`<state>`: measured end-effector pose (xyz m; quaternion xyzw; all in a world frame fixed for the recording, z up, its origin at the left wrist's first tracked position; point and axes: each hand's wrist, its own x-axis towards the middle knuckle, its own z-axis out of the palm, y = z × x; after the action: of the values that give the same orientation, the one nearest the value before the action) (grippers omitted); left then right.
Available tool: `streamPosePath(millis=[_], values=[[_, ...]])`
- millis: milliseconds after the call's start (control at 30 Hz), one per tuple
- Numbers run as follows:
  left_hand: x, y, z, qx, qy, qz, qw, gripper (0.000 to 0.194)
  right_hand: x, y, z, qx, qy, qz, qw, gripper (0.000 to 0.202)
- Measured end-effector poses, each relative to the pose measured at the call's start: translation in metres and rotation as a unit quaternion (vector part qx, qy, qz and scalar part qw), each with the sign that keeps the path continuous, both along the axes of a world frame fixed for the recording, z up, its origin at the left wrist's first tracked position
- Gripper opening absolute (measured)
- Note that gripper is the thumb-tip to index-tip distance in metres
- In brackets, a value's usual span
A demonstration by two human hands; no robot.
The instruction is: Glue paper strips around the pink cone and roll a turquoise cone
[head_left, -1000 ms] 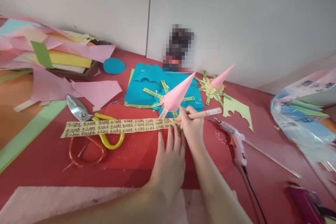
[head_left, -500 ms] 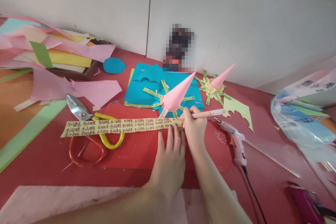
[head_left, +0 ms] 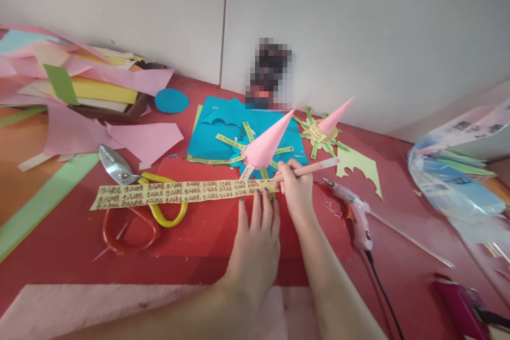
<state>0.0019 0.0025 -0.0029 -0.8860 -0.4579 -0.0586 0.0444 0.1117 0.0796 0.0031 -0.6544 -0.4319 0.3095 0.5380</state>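
Note:
A long pale-yellow paper strip (head_left: pixel 191 192) with rows of handwritten characters lies across the middle, its left part over the scissors' handles. My left hand (head_left: pixel 257 239) rests flat on its right end, fingers stretched out. My right hand (head_left: pixel 297 191) is closed around a pen (head_left: pixel 316 166), the tip hidden by the fingers near the strip's right end. Just beyond stands a pink paper cone (head_left: pixel 269 143) tilted to the right, on a blue paper base with written yellow strips radiating from it. Large scissors (head_left: pixel 169 215) with one yellow and one red handle lie to the left.
A pink glue gun (head_left: pixel 354 207) with a cord lies at right, beside a clear glue stick (head_left: pixel 410 239). Behind are blue sheets (head_left: pixel 215 138) and a second pink cone (head_left: pixel 337 117). Paper scraps fill a tray (head_left: pixel 137 109) at left; a plastic bag (head_left: pixel 446 175) stands at right.
The pen's back end has tipped up slightly as my right hand shifts a little. My left hand stays on the strip. The whole view has moved slightly.

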Motion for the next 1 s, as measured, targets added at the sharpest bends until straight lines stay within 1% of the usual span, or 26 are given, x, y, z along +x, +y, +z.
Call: streamPosePath(millis=[100,167,300,533,700,800,1000], values=[[0.0001,-0.0003,0.001,0.001,0.001,-0.002,1.0,0.055,-0.0028,-0.0005,-0.0006,0.025,-0.039,-0.008,0.999,0.03],[0.0,-0.0001,0.0017,0.001,-0.002,-0.004,1.0,0.054,-0.0046,-0.0008,-0.0003,0.025,-0.059,-0.004,0.998,0.031],[-0.0005,0.0007,0.0017,-0.002,-0.003,-0.004,1.0,0.053,-0.0057,-0.0007,0.0012,0.025,-0.071,0.013,0.997,0.033],[-0.0006,0.0009,0.0011,-0.003,0.002,-0.007,1.0,0.053,-0.0052,-0.0008,-0.0011,0.023,-0.102,0.011,0.994,0.032],[-0.0005,0.0011,0.0009,0.003,-0.001,-0.004,1.0,0.054,-0.0044,-0.0009,-0.0012,0.02,-0.087,0.012,0.996,0.032],[-0.0007,0.0008,0.0006,0.004,0.0,-0.006,1.0,0.054,-0.0045,-0.0007,-0.0003,0.022,-0.094,0.014,0.995,0.032],[-0.0004,0.0,-0.0006,0.005,0.0,-0.003,1.0,0.055,-0.0052,-0.0007,-0.001,0.027,-0.09,0.003,0.996,0.031]])
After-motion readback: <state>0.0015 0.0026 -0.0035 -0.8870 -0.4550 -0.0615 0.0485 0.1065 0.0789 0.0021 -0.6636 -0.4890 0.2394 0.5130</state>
